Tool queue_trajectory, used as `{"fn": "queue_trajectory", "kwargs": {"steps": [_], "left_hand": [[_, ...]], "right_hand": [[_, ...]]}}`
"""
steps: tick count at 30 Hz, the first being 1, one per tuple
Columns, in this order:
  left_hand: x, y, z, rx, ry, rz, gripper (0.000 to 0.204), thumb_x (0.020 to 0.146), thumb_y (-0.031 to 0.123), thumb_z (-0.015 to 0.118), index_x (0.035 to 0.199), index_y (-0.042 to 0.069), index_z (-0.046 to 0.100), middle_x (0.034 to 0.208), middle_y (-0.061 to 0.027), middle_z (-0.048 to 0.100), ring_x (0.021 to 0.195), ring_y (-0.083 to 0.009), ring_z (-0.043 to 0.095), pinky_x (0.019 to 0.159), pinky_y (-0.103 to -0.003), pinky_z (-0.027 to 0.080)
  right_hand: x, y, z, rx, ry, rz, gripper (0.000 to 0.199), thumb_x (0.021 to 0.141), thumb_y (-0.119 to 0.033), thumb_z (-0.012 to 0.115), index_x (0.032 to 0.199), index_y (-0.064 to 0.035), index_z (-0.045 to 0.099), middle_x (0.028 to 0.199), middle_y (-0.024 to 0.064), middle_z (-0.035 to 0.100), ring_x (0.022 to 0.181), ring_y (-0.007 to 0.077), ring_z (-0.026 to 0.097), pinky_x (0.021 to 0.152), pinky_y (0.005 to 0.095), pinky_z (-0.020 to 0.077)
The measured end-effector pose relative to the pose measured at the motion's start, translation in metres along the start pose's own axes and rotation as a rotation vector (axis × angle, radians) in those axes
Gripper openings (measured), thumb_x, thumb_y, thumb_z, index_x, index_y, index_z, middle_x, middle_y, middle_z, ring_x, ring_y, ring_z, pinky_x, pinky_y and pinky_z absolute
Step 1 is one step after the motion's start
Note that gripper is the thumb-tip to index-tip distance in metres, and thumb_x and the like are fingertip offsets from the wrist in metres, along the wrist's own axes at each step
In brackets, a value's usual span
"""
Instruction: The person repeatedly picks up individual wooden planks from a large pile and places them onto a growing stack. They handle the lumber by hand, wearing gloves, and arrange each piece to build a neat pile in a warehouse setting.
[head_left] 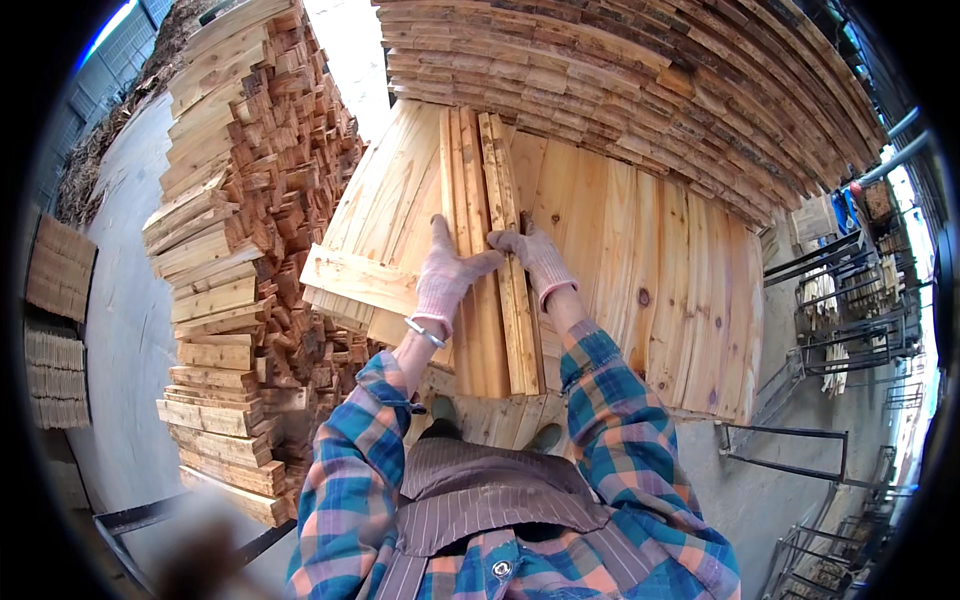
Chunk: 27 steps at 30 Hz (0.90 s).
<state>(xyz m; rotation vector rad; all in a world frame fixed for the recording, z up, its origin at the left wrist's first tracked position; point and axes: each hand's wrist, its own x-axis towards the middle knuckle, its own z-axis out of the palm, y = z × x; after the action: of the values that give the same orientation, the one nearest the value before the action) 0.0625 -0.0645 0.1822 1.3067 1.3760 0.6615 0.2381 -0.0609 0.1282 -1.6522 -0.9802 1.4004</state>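
Narrow wooden boards lie lengthwise before me on a broad surface of planks [590, 200]. My left hand [450, 275], in a pale pink glove, grips the left-hand boards [466, 170], its fingers along their left edge and its thumb across the top. Beside them, slightly askew, is a narrower knotty board [520, 340]. My right hand [536, 258], gloved alike, holds that one from its right side, thumb over the top. The undersides of both grips are hidden. A short crosswise board [362, 280] sits left of my left hand.
A tall stack of cut boards [215, 300] rises at the left. Beyond the planks stands a long layered timber pile [600, 90]. Black metal frames [790, 450] stand on the floor at the right. Smaller board stacks [58, 270] sit at the far left.
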Motion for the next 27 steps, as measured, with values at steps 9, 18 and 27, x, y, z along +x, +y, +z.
{"fn": "queue_trajectory", "kwargs": {"steps": [9, 18, 27], "left_hand": [[-0.003, -0.075, -0.06, -0.892, -0.021, 0.206, 0.101, 0.07, 0.022, 0.081, 0.15, 0.007, 0.021, 0.128, -0.0187, 0.052, 0.111, -0.0279, 0.058, 0.088, -0.039, 0.055], [0.007, -0.078, -0.076, -0.928, 0.157, 0.212, 0.098, 0.068, 0.037, 0.077, 0.147, 0.008, 0.026, 0.13, -0.0162, 0.048, 0.112, -0.0282, 0.055, 0.093, -0.037, 0.05], [0.009, -0.083, -0.077, -0.781, 0.099, 0.19, 0.098, 0.071, 0.037, 0.073, 0.15, 0.01, 0.021, 0.133, -0.0146, 0.043, 0.113, -0.0284, 0.052, 0.094, -0.041, 0.05]], "right_hand": [[0.007, -0.031, -0.056, -0.468, -0.004, -0.424, 0.095, 0.064, -0.027, 0.079, 0.144, 0.0006, 0.037, 0.132, 0.0233, 0.054, 0.113, 0.0274, 0.059, 0.094, 0.0343, 0.0473], [0.17, -0.117, 0.005, -1.477, 0.138, -0.318, 0.102, 0.063, -0.023, 0.082, 0.15, -0.0277, 0.029, 0.134, 0.0226, 0.05, 0.118, 0.0404, 0.055, 0.097, 0.0461, 0.0471], [0.171, -0.094, -0.008, -1.364, 0.177, -0.424, 0.088, 0.067, -0.019, 0.076, 0.146, -0.0265, 0.037, 0.123, 0.0209, 0.056, 0.116, 0.0372, 0.055, 0.095, 0.0456, 0.0479]]}}
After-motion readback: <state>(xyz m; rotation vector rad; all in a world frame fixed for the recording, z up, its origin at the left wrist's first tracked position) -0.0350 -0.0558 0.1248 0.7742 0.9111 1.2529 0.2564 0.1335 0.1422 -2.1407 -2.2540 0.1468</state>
